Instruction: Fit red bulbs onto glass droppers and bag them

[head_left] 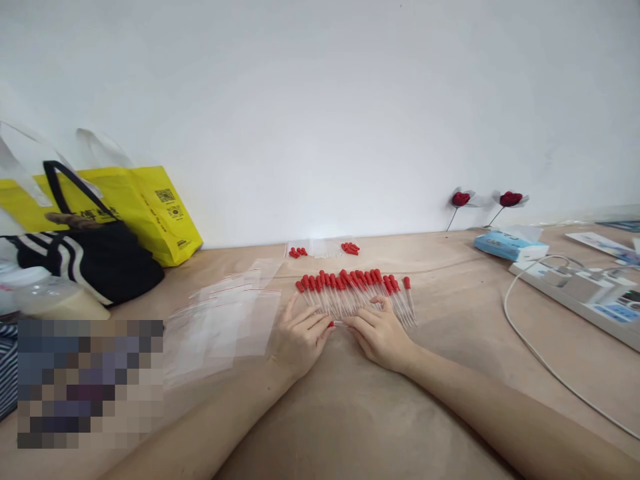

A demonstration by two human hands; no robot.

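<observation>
Between my hands lies one clear dropper (339,323), its red bulb at the left end. My left hand (301,337) pinches the bulb end with thumb and fingers. My right hand (377,333) has its fingertips closed on the clear tube end. Just beyond them spreads a row of several droppers (357,293) with red bulbs pointing to the wall and clear tips towards me. To the left of my left hand, clear zip bags (225,327) with red seal lines overlap on the table.
Near the wall lies a clear bag (320,248) with red-bulbed droppers. At left are a yellow bag (165,220), a black bag (115,260) and a bottle (65,300). A tissue pack (510,245), power strip (615,320) and white cable (535,360) lie right.
</observation>
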